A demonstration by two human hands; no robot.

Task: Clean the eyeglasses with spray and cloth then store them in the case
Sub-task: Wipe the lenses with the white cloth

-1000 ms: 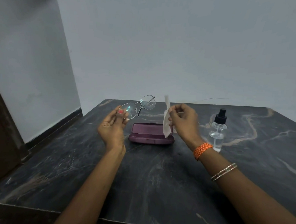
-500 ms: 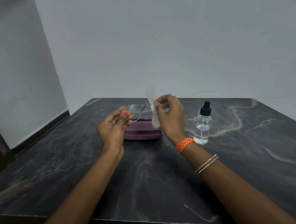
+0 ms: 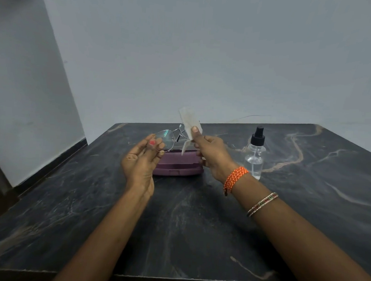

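Thin metal-framed eyeglasses (image 3: 167,137) are held up above the table, and my left hand (image 3: 141,159) pinches their left lens rim. A white cloth (image 3: 189,121) covers the right lens, pinched between the thumb and fingers of my right hand (image 3: 211,155). Behind both hands a closed purple glasses case (image 3: 177,164) lies flat on the table. A clear spray bottle (image 3: 255,153) with a black pump top stands upright to the right of the case, apart from my right hand.
Everything sits on a dark marble table (image 3: 186,222) with pale veins. A pale wall rises behind the table's far edge, and another wall with a dark skirting runs along the left. Orange thread and bangles circle my right wrist.
My right hand brought the cloth leftward onto the right lens of the eyeglasses. My left hand kept its grip on the left lens. The camera view shifted slightly.
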